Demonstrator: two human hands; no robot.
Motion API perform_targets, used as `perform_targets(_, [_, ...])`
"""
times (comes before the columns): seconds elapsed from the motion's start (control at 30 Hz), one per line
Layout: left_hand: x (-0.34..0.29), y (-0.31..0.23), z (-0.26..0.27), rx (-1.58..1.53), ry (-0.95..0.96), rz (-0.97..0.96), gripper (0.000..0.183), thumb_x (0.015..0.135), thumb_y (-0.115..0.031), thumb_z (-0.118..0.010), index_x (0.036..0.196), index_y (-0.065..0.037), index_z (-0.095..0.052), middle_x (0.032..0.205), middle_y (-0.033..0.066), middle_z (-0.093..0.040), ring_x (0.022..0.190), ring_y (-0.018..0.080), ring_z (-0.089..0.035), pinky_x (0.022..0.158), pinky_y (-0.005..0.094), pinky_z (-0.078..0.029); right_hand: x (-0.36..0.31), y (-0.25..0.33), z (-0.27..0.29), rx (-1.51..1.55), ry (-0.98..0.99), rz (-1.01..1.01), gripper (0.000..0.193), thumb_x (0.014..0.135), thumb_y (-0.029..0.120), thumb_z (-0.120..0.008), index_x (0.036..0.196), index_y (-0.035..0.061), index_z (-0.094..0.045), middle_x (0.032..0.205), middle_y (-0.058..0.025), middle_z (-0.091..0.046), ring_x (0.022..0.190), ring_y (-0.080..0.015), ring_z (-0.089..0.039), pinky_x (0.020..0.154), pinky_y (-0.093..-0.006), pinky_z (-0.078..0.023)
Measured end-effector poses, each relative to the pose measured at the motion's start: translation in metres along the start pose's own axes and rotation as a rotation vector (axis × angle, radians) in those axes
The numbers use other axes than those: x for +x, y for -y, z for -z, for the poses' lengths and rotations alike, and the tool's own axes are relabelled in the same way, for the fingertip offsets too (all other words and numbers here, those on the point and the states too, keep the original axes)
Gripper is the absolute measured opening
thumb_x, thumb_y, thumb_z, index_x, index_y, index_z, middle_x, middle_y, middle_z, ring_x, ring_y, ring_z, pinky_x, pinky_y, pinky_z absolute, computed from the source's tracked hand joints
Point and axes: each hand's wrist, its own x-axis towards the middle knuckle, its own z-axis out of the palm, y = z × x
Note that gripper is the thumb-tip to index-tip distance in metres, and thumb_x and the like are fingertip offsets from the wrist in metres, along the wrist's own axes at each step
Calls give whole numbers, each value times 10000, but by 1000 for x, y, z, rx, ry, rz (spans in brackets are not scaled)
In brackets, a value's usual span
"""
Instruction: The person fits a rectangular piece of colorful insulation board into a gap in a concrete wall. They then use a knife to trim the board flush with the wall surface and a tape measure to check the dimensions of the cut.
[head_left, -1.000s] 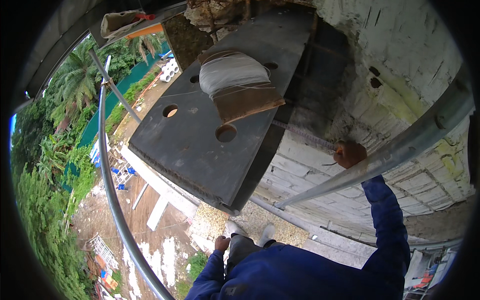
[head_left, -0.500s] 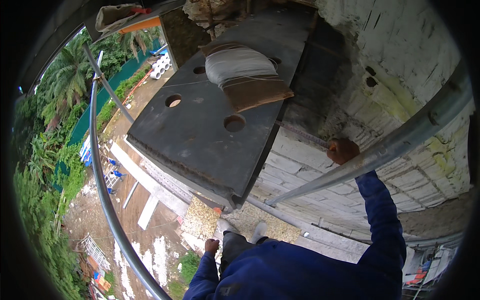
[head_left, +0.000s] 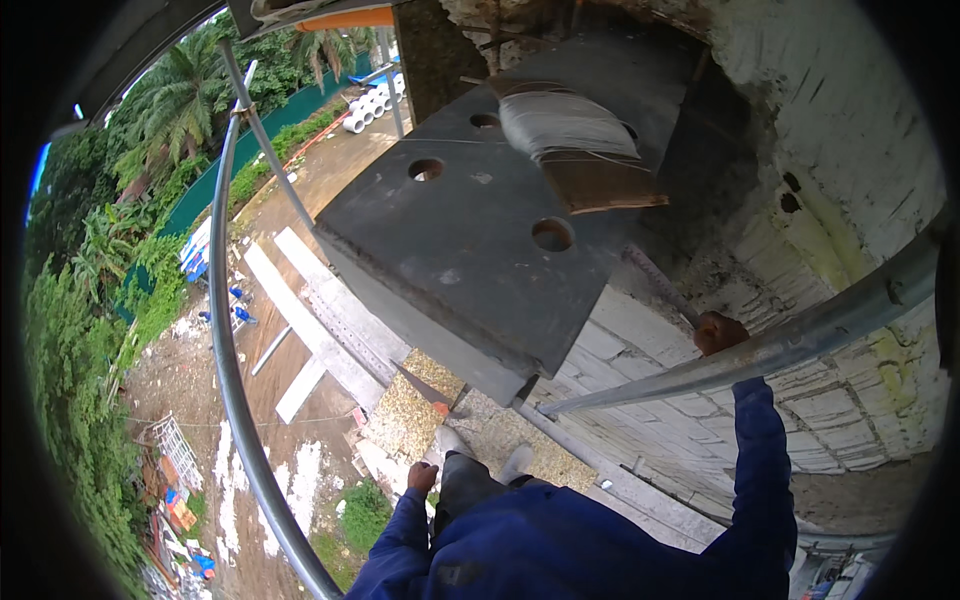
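Observation:
My right hand (head_left: pixel 720 332) is closed around the end of a tape measure (head_left: pixel 662 284), whose thin strip runs up to the side of a dark grey plate. A curved metal pipe crosses just below that hand. My left hand (head_left: pixel 422 477) hangs low beside my thigh with its fingers curled; what they hold, if anything, is hidden. The thick dark plate (head_left: pixel 440 260) juts out in front of me and has several round holes. White string (head_left: pixel 565 125) is wound round a flat brown board (head_left: pixel 605 188) lying on top of the plate.
The grey pipe (head_left: pixel 800 345) spans the right side, before a rough pale block wall (head_left: pixel 640 335). Another metal rail (head_left: pixel 222 320) curves down the left. My boots stand on a speckled board (head_left: pixel 500 430). Far below lie muddy ground, planks (head_left: pixel 310 325), white pipes (head_left: pixel 375 105) and blue-clad people.
The view has shifted, so the plate and wound string appear farther right. My right hand keeps its grip at the tape strip, and my left hand stays low and curled.

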Motion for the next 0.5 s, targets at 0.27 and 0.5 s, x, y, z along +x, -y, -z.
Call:
perform_targets(0.27, [-30,13,15,155,14,191,417,785,-326,-598,949,28,-746,1086,321,-693,1015,447,-688,910,497,-544,-212,-104,-106,602,-108,-342,178,911,146,-650,1004,-6,-651,820,1,-581,705,-87,-503,616,-277,-414])
perform_targets(0.5, [-30,38,18,147,-31,298,394,749,-259,-579,869,81,-737,971,340,-695,940,472,-697,882,512,-554,-257,-53,-182,685,-151,-429,322,961,257,-636,1125,-20,-638,920,-42,-602,817,-125,-555,714,-266,-456])
